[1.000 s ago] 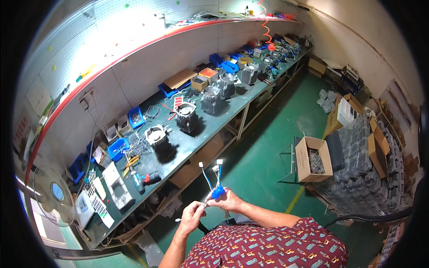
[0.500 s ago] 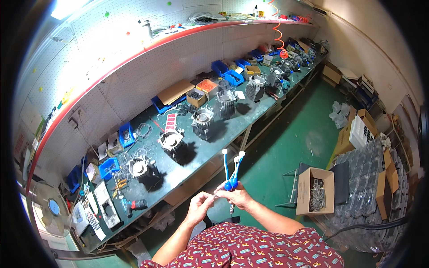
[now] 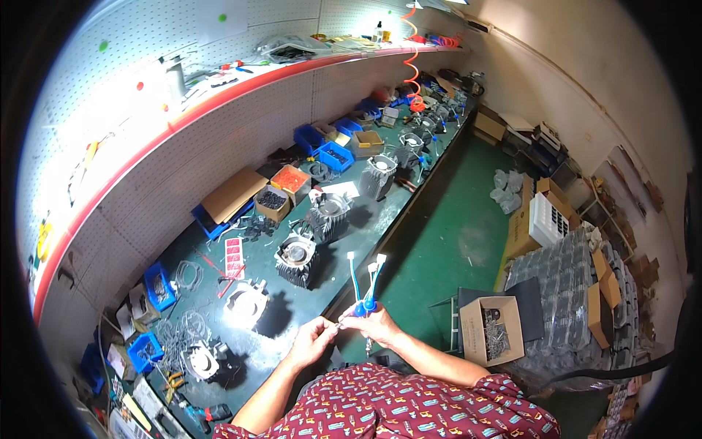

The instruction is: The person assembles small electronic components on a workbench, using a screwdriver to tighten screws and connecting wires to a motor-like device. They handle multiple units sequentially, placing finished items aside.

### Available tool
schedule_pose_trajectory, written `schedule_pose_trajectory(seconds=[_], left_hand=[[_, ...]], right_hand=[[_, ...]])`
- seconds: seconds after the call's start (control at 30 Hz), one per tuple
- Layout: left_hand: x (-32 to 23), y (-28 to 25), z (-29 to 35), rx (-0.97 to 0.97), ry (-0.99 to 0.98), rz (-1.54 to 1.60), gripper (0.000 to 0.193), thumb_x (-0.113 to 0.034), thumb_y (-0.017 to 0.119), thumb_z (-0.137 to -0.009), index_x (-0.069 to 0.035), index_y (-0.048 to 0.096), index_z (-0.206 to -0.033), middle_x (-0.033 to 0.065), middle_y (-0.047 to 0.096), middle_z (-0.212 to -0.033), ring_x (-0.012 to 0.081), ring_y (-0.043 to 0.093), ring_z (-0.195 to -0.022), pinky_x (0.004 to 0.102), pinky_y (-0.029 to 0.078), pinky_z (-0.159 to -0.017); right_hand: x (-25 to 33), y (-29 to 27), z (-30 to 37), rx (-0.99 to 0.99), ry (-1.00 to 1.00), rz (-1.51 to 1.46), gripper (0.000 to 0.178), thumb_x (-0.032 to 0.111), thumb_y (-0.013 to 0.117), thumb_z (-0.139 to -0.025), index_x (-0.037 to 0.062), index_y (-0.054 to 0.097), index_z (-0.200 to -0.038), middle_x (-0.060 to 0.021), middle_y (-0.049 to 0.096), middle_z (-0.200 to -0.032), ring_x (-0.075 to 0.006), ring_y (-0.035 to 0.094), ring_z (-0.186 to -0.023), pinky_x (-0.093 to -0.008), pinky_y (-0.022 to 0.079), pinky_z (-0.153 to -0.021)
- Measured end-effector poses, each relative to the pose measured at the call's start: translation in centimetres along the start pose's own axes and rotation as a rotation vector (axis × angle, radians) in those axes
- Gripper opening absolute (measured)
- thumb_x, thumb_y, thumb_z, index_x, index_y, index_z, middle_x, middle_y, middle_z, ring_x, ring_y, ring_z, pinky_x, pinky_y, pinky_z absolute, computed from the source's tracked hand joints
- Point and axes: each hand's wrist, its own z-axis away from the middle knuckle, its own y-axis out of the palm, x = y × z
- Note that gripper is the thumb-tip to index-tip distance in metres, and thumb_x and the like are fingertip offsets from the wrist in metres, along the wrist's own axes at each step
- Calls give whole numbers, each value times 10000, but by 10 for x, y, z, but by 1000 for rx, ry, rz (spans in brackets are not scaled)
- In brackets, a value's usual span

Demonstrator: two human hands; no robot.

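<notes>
Close in front of my body, above the bench's front edge, my two hands meet. My right hand [image 3: 377, 326] is closed round several blue-bodied wired parts [image 3: 369, 304], whose wires stick upward and end in small white plug connectors [image 3: 381, 259]. Silvery ends of these parts hang below the palm. The fingers of my left hand [image 3: 312, 341] are pinched together right beside the right fingertips, on something too small to make out. Nearest on the bench are finned dark metal housings with round light centres, among them one housing [image 3: 296, 254] and a brightly lit one [image 3: 246, 304].
The long green bench [image 3: 292, 307] runs away to the far right, with blue bins [image 3: 337, 156], an orange-filled box [image 3: 290, 179] and a power drill [image 3: 205, 414]. A red-edged shelf [image 3: 219, 99] overhangs it. At right stand a carton of metal parts [image 3: 491, 331] and wrapped stacks [image 3: 552, 293].
My view has shifted along the bench, so the housings and bins appear lower and further left. Both hands stay close together, the right still holding the blue parts.
</notes>
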Motion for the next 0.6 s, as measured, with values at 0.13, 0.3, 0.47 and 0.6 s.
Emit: schedule_pose_trajectory(seconds=[0.13, 0.3, 0.47, 0.6], left_hand=[[-1, 1, -46, 10, -23, 36, 137, -142, 627, -987, -9, 606, -963, -16, 604, -821, 59, 532, -736, 238, 470, -665], [4, 13, -117, -45, -61, 82, 142, -146, 629, -989, -14, 606, -942, -27, 593, -803, 53, 509, -715, 235, 439, -629], [15, 45, -210, -210, 17, 116, 174, -166, 635, -993, -23, 592, -903, -34, 577, -777, 46, 489, -694, 231, 425, -611], [7, 83, -290, -401, 49, 101, 210, -195, 637, -995, -30, 580, -878, -35, 551, -730, 46, 470, -648, 228, 397, -577]], right_hand=[[4, -24, -35, -31, 2, -50, 118, 143, 787, -845, 60, 749, -919, 9, 707, -760, -12, 498, -503, -178, 322, -432], [2, -78, -97, 18, 11, -112, 126, 144, 773, -868, 54, 737, -949, 0, 714, -786, -12, 518, -523, -174, 327, -437], [14, -159, -172, 73, 52, -172, 205, 168, 776, -874, 49, 709, -1028, -22, 721, -834, -25, 562, -574, -176, 345, -440], [37, -242, -241, -68, 14, -201, 213, 213, 806, -828, 76, 706, -956, -17, 725, -827, -45, 596, -592, -191, 373, -440]])
